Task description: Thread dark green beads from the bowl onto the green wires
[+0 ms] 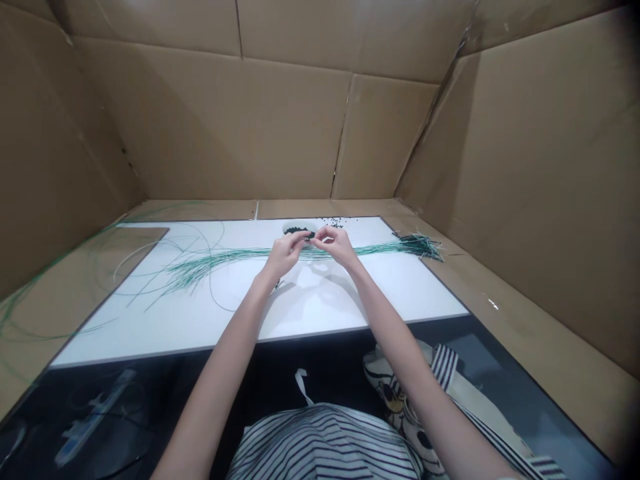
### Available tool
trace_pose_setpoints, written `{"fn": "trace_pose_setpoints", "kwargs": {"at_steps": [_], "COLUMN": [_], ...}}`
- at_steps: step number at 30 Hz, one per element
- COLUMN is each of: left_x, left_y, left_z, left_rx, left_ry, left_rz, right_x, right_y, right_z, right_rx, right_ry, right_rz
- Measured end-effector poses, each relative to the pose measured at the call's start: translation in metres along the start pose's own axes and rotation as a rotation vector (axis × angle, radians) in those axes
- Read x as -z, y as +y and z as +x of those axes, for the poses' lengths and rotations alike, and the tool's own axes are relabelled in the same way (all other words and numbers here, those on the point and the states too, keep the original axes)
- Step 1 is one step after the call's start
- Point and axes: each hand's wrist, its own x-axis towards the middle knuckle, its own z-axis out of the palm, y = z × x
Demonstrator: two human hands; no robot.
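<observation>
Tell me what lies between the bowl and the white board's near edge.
In the head view, the green strand bundle crosses that stretch of white board, partly hidden by the left hand and right hand.

We hold both bare arms [237,340] stretched forward, left hand [286,253] and right hand [340,245] close together, fingers [298,236] bent inward

Brightly lit white board [425,293], soft shadows across it, dim area below, wide-angle stretching, darkened right corners
</observation>
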Motion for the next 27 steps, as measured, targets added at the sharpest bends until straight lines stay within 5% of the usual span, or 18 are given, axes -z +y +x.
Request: {"fn": "trace_pose_setpoints", "kwargs": {"at_steps": [9, 14, 22, 27], "left_x": [0.004, 0.001, 0.005, 0.006], "left_y": [0.012, 0.009, 0.004, -0.003], "left_z": [0.001, 0.001, 0.004, 0.005], "left_rx": [0.067, 0.133, 0.36, 0.587], "left_ry": [-0.065, 0.013, -0.055, -0.007], "left_rz": [-0.063, -0.066, -0.218, -0.298], "right_x": [0.002, 0.002, 0.011, 0.013], "right_y": [0.006, 0.007, 0.01, 0.012], "right_z": [0.0, 0.002, 0.007, 0.008], "right_rx": [-0.003, -0.019, -0.098, -0.14], "right_ry": [-0.007, 0.004, 0.301, 0.365], "right_rz": [0.028, 0.055, 0.251, 0.345]}}
